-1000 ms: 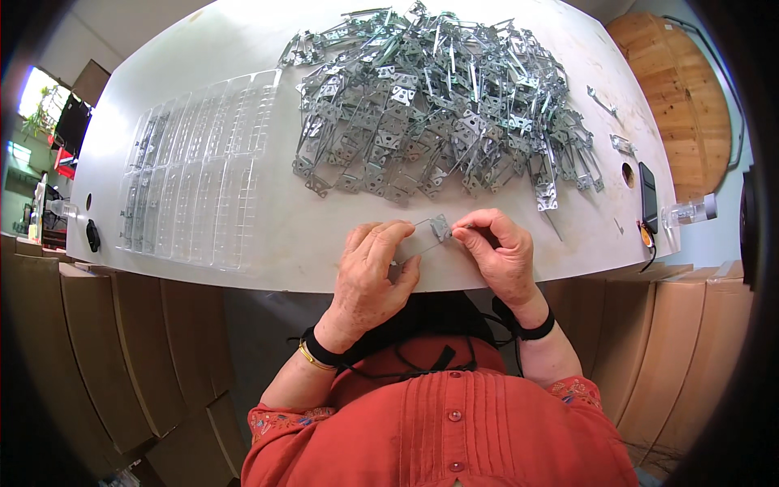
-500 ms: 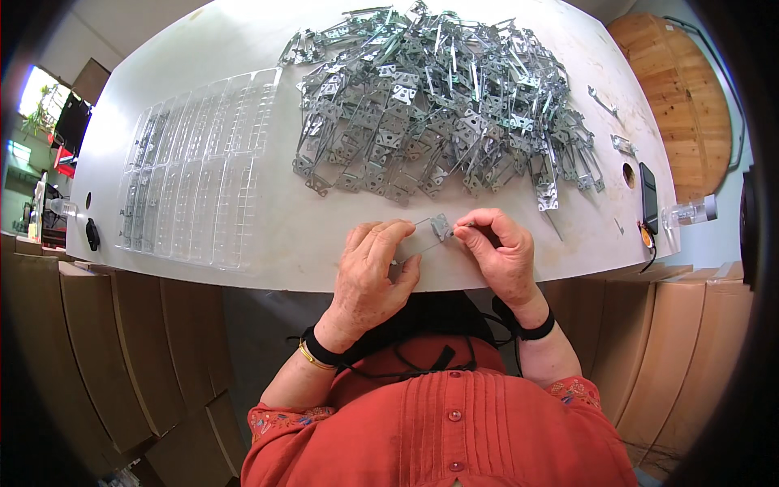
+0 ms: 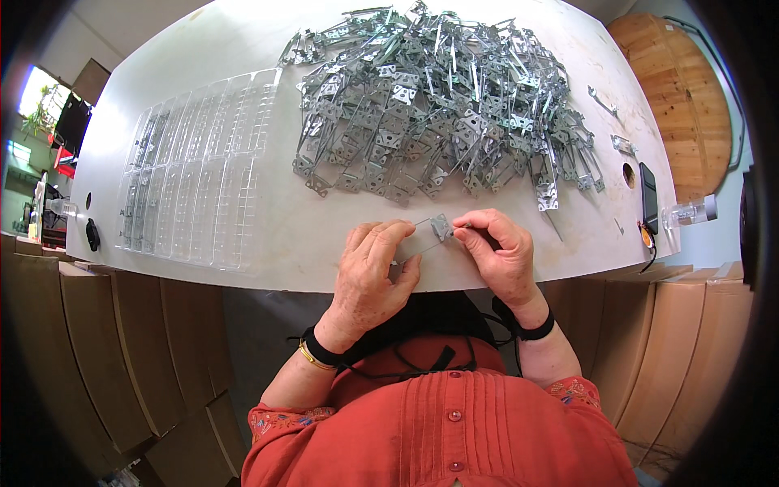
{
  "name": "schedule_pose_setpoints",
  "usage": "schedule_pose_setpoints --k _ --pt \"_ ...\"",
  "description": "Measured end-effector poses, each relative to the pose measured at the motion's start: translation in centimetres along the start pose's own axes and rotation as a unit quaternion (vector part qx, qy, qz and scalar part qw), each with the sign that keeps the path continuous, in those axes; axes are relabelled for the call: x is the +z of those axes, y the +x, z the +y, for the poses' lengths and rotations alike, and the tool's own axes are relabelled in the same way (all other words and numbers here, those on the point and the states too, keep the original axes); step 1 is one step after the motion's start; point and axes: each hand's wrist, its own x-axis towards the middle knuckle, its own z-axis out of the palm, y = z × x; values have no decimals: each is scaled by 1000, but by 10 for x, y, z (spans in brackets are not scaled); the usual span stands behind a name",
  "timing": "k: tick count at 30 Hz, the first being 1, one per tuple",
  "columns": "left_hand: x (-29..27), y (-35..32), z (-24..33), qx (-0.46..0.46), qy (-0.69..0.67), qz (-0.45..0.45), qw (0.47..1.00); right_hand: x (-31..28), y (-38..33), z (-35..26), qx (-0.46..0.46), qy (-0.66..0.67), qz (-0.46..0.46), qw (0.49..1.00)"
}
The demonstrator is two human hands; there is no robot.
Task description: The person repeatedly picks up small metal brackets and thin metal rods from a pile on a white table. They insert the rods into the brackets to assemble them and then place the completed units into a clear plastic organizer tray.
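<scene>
A small metal bracket with thin wire-like arms is held between my two hands, just above the near part of the white table. My left hand is closed round its left end, so that end is hidden. At its right end, the thumb and forefinger of my right hand pinch a small dark tip at the flat plate; the fingers cover most of it. Beyond my hands lies a large heap of similar metal brackets.
A clear plastic tray with long slots stands on the left, several metal pieces in its leftmost slots. Loose brackets, a black phone and a clear bottle are at the right. Cardboard boxes flank the white table.
</scene>
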Motion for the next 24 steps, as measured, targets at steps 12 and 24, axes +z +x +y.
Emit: schedule_pose_setpoints --k 12,24 --pt "0 0 -1 6 -5 3 1000 0 -1 1 31 14 -7 999" --pt "0 0 -1 2 -1 -1 1000 0 1 -2 14 -5 -6 1000"
